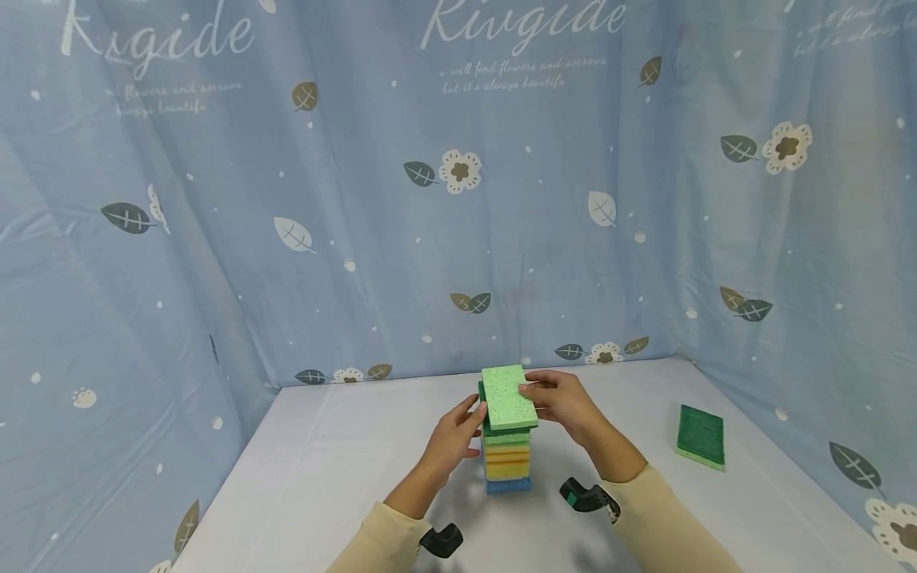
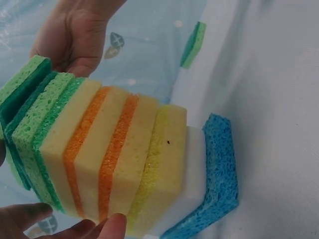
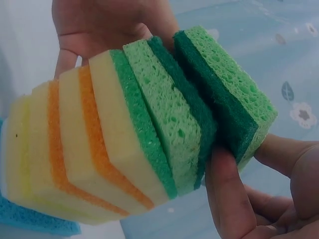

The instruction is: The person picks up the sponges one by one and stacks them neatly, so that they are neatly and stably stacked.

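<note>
A stack of sponges (image 1: 507,460) stands upright on the white table, with a blue sponge (image 2: 222,164) at its foot, a white layer above that, and yellow, orange and green layers higher up. My right hand (image 1: 566,402) pinches the top sponge (image 1: 509,396), light green over a dark green scouring face. That sponge tilts, and a narrow gap parts it from the dark green face below in the right wrist view. Beside the stack, my left hand (image 1: 451,438) has its fingers spread along the side, thumb near the upper sponges.
Another green sponge (image 1: 700,436) lies apart at the right of the table (image 1: 358,446), dark side up. Blue patterned curtains (image 1: 372,199) hang behind the table and along both sides. Each wrist wears a black camera mount (image 1: 442,540).
</note>
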Demonstrator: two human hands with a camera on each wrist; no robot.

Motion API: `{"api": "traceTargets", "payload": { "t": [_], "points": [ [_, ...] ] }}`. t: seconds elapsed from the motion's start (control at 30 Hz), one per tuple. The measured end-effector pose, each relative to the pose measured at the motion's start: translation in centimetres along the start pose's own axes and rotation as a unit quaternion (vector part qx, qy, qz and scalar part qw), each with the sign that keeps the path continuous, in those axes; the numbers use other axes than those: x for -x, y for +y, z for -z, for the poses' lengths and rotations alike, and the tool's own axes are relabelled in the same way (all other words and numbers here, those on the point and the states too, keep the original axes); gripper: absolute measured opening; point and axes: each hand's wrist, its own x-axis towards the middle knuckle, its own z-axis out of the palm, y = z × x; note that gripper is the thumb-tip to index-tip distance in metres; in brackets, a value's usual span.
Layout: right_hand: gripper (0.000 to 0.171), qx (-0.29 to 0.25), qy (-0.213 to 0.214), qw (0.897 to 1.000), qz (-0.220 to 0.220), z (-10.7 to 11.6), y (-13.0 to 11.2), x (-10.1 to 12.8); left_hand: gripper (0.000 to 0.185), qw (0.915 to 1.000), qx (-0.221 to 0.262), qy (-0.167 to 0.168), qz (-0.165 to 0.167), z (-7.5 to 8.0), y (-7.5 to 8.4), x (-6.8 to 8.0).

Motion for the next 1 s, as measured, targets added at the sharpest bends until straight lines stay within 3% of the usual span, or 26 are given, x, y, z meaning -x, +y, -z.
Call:
{"api": "traceTargets", "payload": {
  "t": [0.37, 0.7, 1.0],
  "points": [
    [0.056, 0.016, 0.015, 1.000, 0.004, -0.47, -0.23, -0.32, 0.072, 1.0000, -0.004, 0.002, -0.008, 0.18, -0.06, -0.12],
    [0.053, 0.063, 0.024, 0.998, 0.007, -0.55, -0.59, -0.21, 0.071, 1.0000, -0.005, -0.001, -0.006, 0.25, -0.18, -0.22],
    [0.052, 0.065, 0.019, 0.998, 0.006, -0.57, -0.50, -0.35, 0.070, 0.9999, -0.010, 0.003, -0.003, 0.26, -0.27, -0.22]
  ]
}}
